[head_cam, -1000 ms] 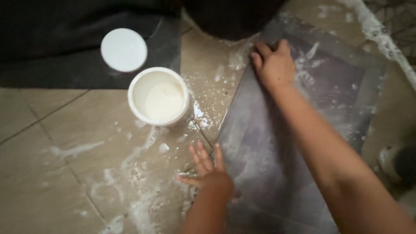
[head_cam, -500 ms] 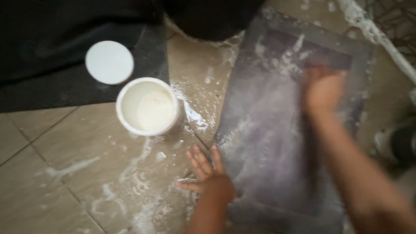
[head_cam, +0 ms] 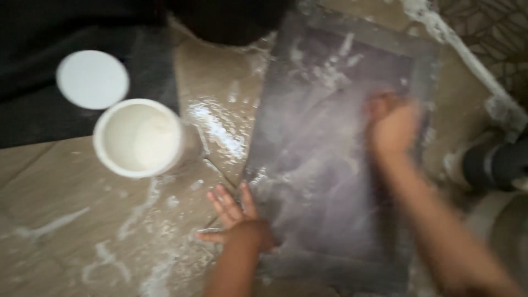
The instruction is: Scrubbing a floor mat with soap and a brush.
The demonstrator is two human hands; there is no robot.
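Observation:
A dark grey rectangular slab (head_cam: 308,181) smeared with white powder lies on the tiled floor. My right hand (head_cam: 393,126) is blurred with motion and presses flat on the slab's right part. My left hand (head_cam: 234,214) rests flat with fingers spread on the floor at the slab's left edge, holding nothing. A white tub (head_cam: 138,137) of white paste stands left of the slab, with its round white lid (head_cam: 92,80) lying beyond it.
White powder and streaks (head_cam: 214,129) cover the tan floor tiles (head_cam: 66,220). A black mat (head_cam: 49,38) lies at the back left, a dark round object (head_cam: 231,19) at the top. A dark pipe-like thing (head_cam: 495,165) sits at the right edge.
My right hand has swept from the slab's far left corner across to its right side and nearer to me. My left hand has stayed in place.

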